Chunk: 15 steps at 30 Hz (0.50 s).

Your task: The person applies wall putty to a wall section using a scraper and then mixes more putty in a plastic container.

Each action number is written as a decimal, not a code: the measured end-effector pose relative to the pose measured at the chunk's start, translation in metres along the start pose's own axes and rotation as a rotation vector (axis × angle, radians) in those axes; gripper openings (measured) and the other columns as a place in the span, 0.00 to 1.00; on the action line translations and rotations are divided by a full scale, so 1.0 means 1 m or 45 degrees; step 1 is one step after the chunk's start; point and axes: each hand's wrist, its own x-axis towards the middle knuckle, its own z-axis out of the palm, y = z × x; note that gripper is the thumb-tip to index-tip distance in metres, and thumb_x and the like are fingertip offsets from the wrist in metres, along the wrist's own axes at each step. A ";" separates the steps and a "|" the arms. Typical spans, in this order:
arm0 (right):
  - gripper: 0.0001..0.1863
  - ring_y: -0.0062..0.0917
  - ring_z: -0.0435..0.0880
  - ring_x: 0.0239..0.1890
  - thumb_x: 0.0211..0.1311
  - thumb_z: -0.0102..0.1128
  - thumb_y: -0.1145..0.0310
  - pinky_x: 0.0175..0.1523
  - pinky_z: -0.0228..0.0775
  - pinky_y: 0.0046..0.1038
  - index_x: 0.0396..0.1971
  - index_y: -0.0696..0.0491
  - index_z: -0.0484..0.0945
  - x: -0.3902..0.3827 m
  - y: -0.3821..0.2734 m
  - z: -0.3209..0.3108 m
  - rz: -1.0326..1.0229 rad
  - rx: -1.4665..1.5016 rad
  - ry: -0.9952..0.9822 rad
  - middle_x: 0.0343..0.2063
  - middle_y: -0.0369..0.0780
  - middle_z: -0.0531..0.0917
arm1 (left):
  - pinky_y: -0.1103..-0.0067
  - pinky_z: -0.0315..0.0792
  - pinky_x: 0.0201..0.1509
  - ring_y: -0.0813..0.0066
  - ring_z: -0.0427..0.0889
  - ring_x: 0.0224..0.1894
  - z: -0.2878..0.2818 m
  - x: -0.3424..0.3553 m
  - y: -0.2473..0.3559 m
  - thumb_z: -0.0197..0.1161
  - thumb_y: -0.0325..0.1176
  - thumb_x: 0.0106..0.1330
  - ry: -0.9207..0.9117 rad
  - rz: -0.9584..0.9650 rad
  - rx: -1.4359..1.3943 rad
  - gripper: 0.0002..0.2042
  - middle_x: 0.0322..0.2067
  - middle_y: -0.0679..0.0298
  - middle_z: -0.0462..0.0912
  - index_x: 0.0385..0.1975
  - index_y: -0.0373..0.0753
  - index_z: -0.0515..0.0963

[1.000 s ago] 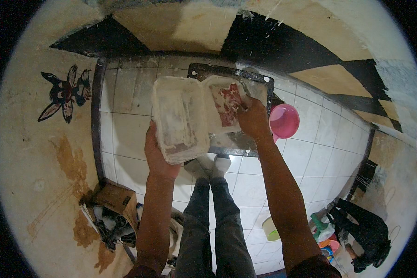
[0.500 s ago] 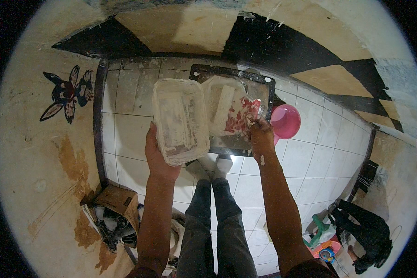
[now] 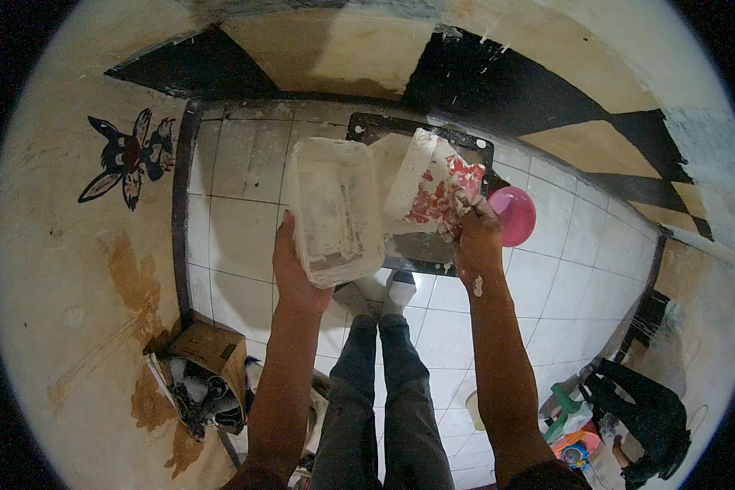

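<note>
My left hand (image 3: 300, 273) grips the side of a clear rectangular plastic tub (image 3: 339, 216), tilted and smeared inside with pale paste. Pinched in my right hand (image 3: 475, 233) is a flat red scraper-like piece (image 3: 437, 186), thickly coated with whitish paste; its exact kind is unclear. Paste also clings to my right fingers and wrist. The scraper-like piece is just right of the tub and apart from it. Under both lies a dark rectangular board or tray (image 3: 420, 255) with a black rim and corner holes, partly hidden by what I hold.
A pink dipper (image 3: 513, 216) stands right of the board on white floor tiles. An open cardboard box (image 3: 212, 347) with dark items leans by the left wall. At lower right are green and orange things near what looks like a person in dark clothing (image 3: 649, 404). A painted wall rises ahead.
The scraper-like piece has lifted and tilted up, showing more of its pale edge. Both hands and the tub have shifted slightly right in the picture.
</note>
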 end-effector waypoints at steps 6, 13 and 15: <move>0.12 0.16 0.80 0.31 0.65 0.55 0.71 0.34 0.71 0.19 0.45 0.60 0.76 -0.040 -0.033 0.040 -0.254 -0.406 -0.017 0.37 0.38 0.83 | 0.61 0.75 0.54 0.60 0.79 0.51 0.004 0.003 -0.003 0.43 0.49 0.72 -0.062 -0.025 -0.055 0.23 0.51 0.58 0.77 0.58 0.40 0.68; 0.06 0.20 0.75 0.25 0.61 0.57 0.72 0.32 0.68 0.26 0.35 0.59 0.77 -0.072 -0.024 0.061 -0.648 -1.328 0.022 0.23 0.42 0.79 | 0.60 0.76 0.54 0.59 0.78 0.52 0.001 0.008 -0.014 0.43 0.50 0.71 -0.138 -0.027 -0.069 0.24 0.52 0.58 0.76 0.59 0.42 0.67; 0.05 0.20 0.73 0.22 0.59 0.58 0.74 0.30 0.66 0.26 0.31 0.59 0.75 -0.074 -0.028 0.065 -0.687 -1.355 0.008 0.21 0.41 0.78 | 0.61 0.75 0.55 0.59 0.77 0.54 0.000 0.006 -0.012 0.43 0.51 0.71 -0.156 -0.044 -0.115 0.25 0.53 0.57 0.76 0.60 0.41 0.67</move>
